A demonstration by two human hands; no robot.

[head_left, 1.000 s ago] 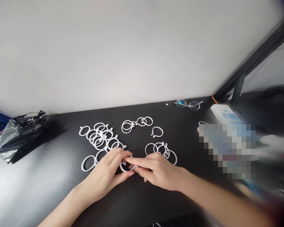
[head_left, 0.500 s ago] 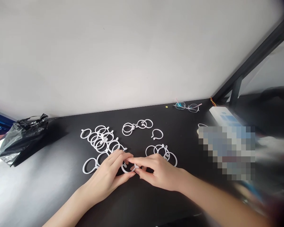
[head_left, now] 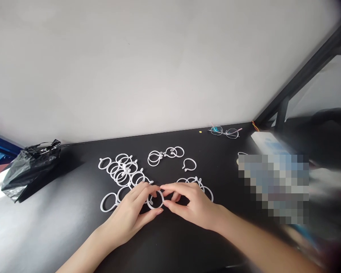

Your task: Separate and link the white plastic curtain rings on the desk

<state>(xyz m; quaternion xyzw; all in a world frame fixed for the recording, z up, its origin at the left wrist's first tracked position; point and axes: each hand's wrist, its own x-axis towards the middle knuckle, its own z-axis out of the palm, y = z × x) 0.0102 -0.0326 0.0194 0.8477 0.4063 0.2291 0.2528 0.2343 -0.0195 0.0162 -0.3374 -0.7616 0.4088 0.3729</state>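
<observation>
Between my hands, near the front middle of the black table, is a white plastic curtain ring (head_left: 154,208). My left hand (head_left: 130,208) is closed around its left side, with the thumb at the lower edge. The fingertips of my right hand (head_left: 193,200) pinch its right side. The ring's small end tabs are partly hidden by my left fingers. Left of my hands lies a pile of similar white rings (head_left: 122,172). More rings (head_left: 211,195) lie behind my right hand, partly covered by it. One ring with its ends apart (head_left: 195,165) lies alone farther back.
A small group of rings (head_left: 154,165) lies toward the back. Eyeglasses (head_left: 222,132) rest near the wall. A black plastic bag (head_left: 31,167) stands at the left. On the right are a white box (head_left: 263,140) and a blurred-out patch. A dark metal frame (head_left: 301,81) rises there.
The held ring has turned and now shows a rounder outline, its tab gone from beside my right fingertips. My right fingers have shifted slightly along it. The whole view has moved a little.
</observation>
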